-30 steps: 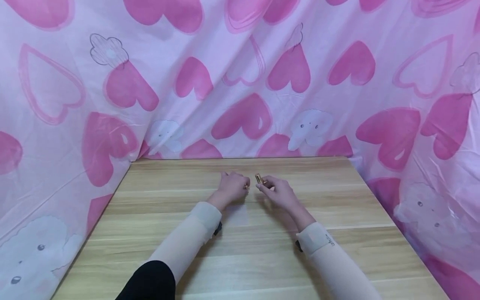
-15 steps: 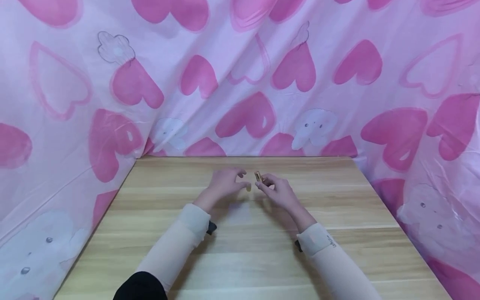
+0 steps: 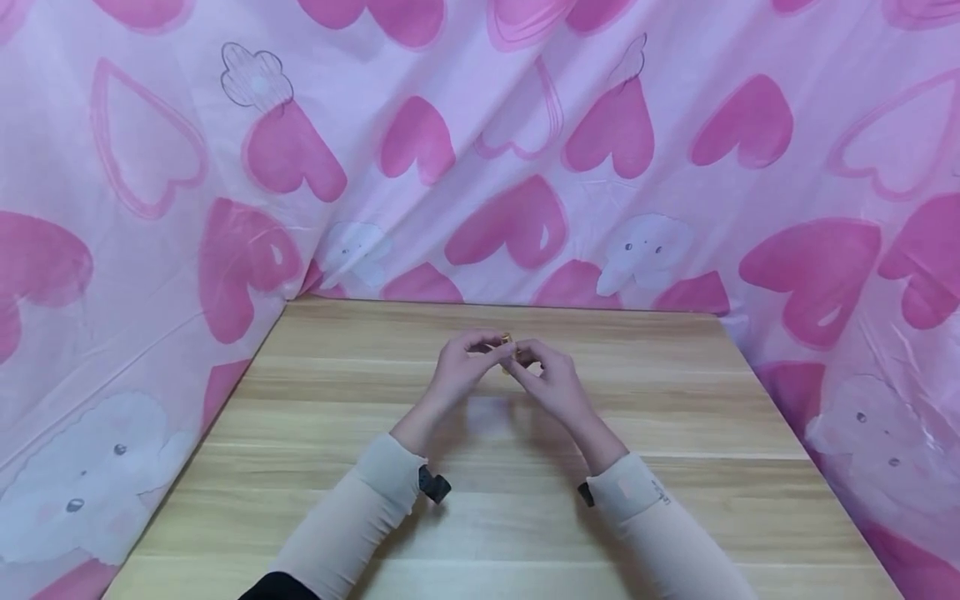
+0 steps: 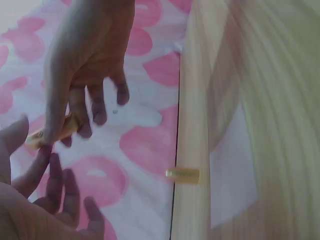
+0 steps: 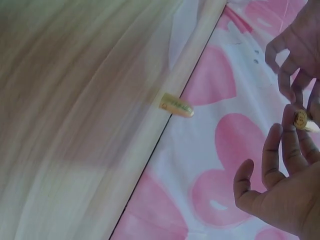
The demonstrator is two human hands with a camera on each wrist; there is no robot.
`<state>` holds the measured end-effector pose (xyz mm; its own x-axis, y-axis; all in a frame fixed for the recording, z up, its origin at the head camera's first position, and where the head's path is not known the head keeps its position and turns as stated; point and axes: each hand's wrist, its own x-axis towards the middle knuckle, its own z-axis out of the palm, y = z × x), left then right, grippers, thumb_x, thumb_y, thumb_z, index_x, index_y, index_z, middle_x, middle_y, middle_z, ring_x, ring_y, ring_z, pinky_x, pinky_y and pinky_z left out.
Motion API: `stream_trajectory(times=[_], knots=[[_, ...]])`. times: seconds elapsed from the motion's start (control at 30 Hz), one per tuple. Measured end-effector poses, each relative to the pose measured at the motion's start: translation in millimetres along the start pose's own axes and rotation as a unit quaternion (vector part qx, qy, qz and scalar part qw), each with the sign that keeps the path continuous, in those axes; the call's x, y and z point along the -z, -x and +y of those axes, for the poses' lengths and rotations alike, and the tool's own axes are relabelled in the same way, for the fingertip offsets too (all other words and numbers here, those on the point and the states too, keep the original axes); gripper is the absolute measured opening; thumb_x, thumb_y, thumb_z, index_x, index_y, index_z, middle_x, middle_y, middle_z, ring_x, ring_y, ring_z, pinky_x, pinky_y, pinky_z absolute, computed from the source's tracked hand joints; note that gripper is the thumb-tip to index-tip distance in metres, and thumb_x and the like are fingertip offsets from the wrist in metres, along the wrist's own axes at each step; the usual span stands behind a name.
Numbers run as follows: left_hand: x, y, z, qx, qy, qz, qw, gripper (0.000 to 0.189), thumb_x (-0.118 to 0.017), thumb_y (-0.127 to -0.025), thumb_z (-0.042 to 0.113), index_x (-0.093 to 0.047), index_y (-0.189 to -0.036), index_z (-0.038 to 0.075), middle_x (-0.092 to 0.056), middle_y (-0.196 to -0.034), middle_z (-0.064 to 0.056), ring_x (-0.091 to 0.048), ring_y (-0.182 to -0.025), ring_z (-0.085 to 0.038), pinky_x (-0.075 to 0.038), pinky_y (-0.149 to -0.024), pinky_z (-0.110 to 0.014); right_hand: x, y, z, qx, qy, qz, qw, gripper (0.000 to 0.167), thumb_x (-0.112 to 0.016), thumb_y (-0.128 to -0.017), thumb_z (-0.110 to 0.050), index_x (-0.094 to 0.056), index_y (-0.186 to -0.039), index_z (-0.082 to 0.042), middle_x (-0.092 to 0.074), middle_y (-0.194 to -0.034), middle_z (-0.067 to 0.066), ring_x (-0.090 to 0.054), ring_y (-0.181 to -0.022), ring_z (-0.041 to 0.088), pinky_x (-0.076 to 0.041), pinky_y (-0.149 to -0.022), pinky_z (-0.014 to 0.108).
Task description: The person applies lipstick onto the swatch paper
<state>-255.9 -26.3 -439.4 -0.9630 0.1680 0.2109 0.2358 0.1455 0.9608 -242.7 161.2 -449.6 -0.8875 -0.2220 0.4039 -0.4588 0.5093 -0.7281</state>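
Fingers [image 4: 79, 107] of the right hand [image 3: 553, 379] are pinching a small gold tube [image 4: 68, 128] against the thumb, which is covering its middle, while the thumb and forefinger of the left hand [image 3: 459, 362] are pinching its other end. Remaining fingers are hanging loosely apart. How firmly the left thumb is pressing, the pictures are not telling.

Nearest, black cloth [image 3: 279, 587] is showing at the left elbow, mostly cut off by the bottom edge, and pale sleeves [image 3: 360, 500] are covering both forearms. Dark gadgets [image 3: 433, 485] are sitting at the wrists, the right one largely hidden. Farther on, a pale patch [image 4: 232, 170] is lying on the wooden table [image 3: 487, 533]; whether it is a sheet or glare is hard to make out. Toward the far side, both hands are holding the tube above the table. Near them a gold cap [image 5: 176, 105] with a rounded top is standing upright, its lettering too blurred for reading, and the hands are almost hiding it in the head view. Behind everything, a pink curtain [image 3: 480, 279] with hearts is hanging, its top running out of view.
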Motion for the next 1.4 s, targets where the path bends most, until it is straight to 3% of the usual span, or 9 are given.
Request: stream_trajectory(times=[0.13,0.33,0.6,0.83,1.0,1.07,1.23,1.4], knots=[[-6.0,4.9,0.5,-0.015,0.022,0.044,0.9987,0.029,-0.079,-0.086,0.043,-0.078,-0.104,0.019,-0.072,-0.103,0.005,-0.063,-0.097,-0.015,-0.053,-0.073,-0.032,-4,1.1,-5,0.019,0.004,0.024,0.9995,0.023,-0.073,-0.093,-0.039,-0.072,-0.111,-0.026,-0.070,-0.086,-0.011,-0.065,-0.084,0.009,-0.048,-0.054,0.027],[-10.4,5.9,-1.8,-0.022,0.028,0.083,0.9959,0.026,-0.079,-0.087,0.042,-0.079,-0.099,0.019,-0.072,-0.100,0.005,-0.063,-0.094,-0.015,-0.048,-0.062,-0.027,-8,3.7,-7,0.021,0.009,0.049,0.9985,0.025,-0.077,-0.090,-0.033,-0.070,-0.112,-0.022,-0.071,-0.084,-0.009,-0.067,-0.082,0.009,-0.045,-0.049,0.026],[-12.6,7.1,-3.1,-0.026,0.030,0.104,0.9938,0.024,-0.079,-0.086,0.043,-0.079,-0.094,0.020,-0.072,-0.103,0.008,-0.063,-0.095,-0.015,-0.049,-0.069,-0.032,-11,5.6,-5,0.018,0.006,0.055,0.9983,0.019,-0.076,-0.091,-0.033,-0.069,-0.105,-0.021,-0.070,-0.086,-0.010,-0.068,-0.087,0.008,-0.050,-0.059,0.029],[-9.9,7.5,-4.3,-0.016,0.039,0.101,0.9939,0.023,-0.080,-0.084,0.045,-0.080,-0.091,0.024,-0.073,-0.101,0.009,-0.063,-0.097,-0.014,-0.048,-0.076,-0.037,-10,6.1,-8,0.022,-0.011,0.046,0.9986,0.015,-0.074,-0.093,-0.036,-0.069,-0.102,-0.025,-0.069,-0.084,-0.014,-0.067,-0.086,0.008,-0.048,-0.071,0.038],[-7.4,6.4,-4.4,-0.008,0.049,0.091,0.9946,0.029,-0.080,-0.083,0.050,-0.081,-0.093,0.023,-0.073,-0.101,0.007,-0.063,-0.101,-0.014,-0.049,-0.086,-0.039,-9,5.4,-10,0.010,-0.034,0.032,0.9988,0.013,-0.072,-0.094,-0.037,-0.071,-0.102,-0.026,-0.070,-0.083,-0.014,-0.067,-0.083,0.008,-0.048,-0.084,0.054],[-6.5,5.8,-4.4,-0.007,0.054,0.084,0.9949,0.026,-0.080,-0.085,0.045,-0.081,-0.093,0.021,-0.073,-0.103,0.006,-0.063,-0.104,-0.015,-0.047,-0.092,-0.041,-8,4.9,-10,0.002,-0.047,0.023,0.9986,0.014,-0.072,-0.094,-0.038,-0.071,-0.103,-0.027,-0.071,-0.084,-0.013,-0.067,-0.083,0.009,-0.047,-0.086,0.060],[-4.6,4.5,-4.5,-0.004,0.065,0.074,0.9952,0.020,-0.079,-0.088,0.034,-0.081,-0.096,0.017,-0.073,-0.108,0.005,-0.062,-0.107,-0.016,-0.045,-0.098,-0.044,-7,3.7,-8,-0.016,-0.075,-0.007,0.9970,0.022,-0.067,-0.097,-0.037,-0.073,-0.110,-0.020,-0.074,-0.088,-0.006,-0.068,-0.087,0.017,-0.048,-0.087,0.054],[-7.2,4.3,-6.8,0.002,0.083,0.089,0.9925,0.028,-0.080,-0.086,0.038,-0.080,-0.099,0.013,-0.074,-0.104,0.003,-0.063,-0.104,-0.017,-0.046,-0.096,-0.043,-10,3.7,-7,-0.032,-0.083,-0.019,0.9959,0.027,-0.061,-0.101,-0.040,-0.069,-0.119,-0.022,-0.073,-0.093,-0.004,-0.067,-0.092,0.024,-0.051,-0.080,0.045]])
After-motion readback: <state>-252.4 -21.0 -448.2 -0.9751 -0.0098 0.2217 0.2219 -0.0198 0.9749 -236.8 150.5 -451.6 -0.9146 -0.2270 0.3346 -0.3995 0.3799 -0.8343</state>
